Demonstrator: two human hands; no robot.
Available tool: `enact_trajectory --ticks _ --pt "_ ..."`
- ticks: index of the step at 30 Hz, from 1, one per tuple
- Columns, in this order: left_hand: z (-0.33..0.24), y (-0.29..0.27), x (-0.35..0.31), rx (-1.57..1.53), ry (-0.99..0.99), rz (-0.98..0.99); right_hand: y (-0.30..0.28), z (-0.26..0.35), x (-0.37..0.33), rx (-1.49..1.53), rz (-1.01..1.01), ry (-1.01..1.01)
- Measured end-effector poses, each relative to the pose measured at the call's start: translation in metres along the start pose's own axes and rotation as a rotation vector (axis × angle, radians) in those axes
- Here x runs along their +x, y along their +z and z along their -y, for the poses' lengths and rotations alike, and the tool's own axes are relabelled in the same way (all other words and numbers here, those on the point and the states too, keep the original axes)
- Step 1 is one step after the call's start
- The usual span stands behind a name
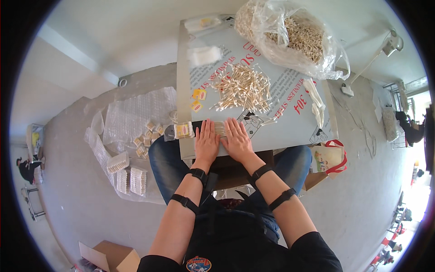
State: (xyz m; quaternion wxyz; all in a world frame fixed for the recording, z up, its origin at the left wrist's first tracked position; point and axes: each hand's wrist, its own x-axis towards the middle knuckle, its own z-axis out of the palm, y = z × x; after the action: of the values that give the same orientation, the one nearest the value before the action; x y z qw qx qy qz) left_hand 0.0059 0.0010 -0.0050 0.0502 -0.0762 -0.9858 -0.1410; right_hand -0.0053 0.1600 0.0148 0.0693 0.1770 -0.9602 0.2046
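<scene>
My left hand [207, 141] and my right hand [237, 139] lie flat, side by side, near the front edge of the table. Their fingers are stretched out over a small row of cotton swabs [219, 128], which shows between them and is partly hidden underneath. Left of my left hand is a clear pack of cotton swabs [183, 130] with a yellow label, beside a dark strip. Farther back spreads a loose heap of cotton swabs [244, 88]. Two yellow label cards [198, 94] lie to its left.
A large clear bag [303, 43] of swabs stands at the table's [281, 136] far right. White gloves [315, 102] lie near the right edge. On the floor at left, bubble wrap [136, 113] bears several swab packs [137, 181]. A printed bag [328, 158] stands at right.
</scene>
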Motion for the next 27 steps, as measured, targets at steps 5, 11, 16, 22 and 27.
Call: enact_trajectory --ticks 5,11,16,22,27 --pt "0.003 -0.004 0.001 -0.021 0.022 0.012 0.006 0.010 0.004 -0.023 0.011 -0.060" --pt "0.007 0.000 -0.003 -0.148 0.008 -0.019 0.012 0.017 0.011 -0.081 0.021 -0.024" --pt "0.003 -0.002 -0.004 -0.123 -0.047 -0.110 0.014 0.017 0.010 -0.066 0.040 0.028" --pt "0.006 -0.004 -0.003 -0.073 -0.016 -0.036 0.011 0.018 0.009 -0.065 0.031 0.014" --pt "0.011 -0.006 -0.003 -0.120 0.079 -0.035 0.010 0.017 0.009 -0.066 0.043 0.002"
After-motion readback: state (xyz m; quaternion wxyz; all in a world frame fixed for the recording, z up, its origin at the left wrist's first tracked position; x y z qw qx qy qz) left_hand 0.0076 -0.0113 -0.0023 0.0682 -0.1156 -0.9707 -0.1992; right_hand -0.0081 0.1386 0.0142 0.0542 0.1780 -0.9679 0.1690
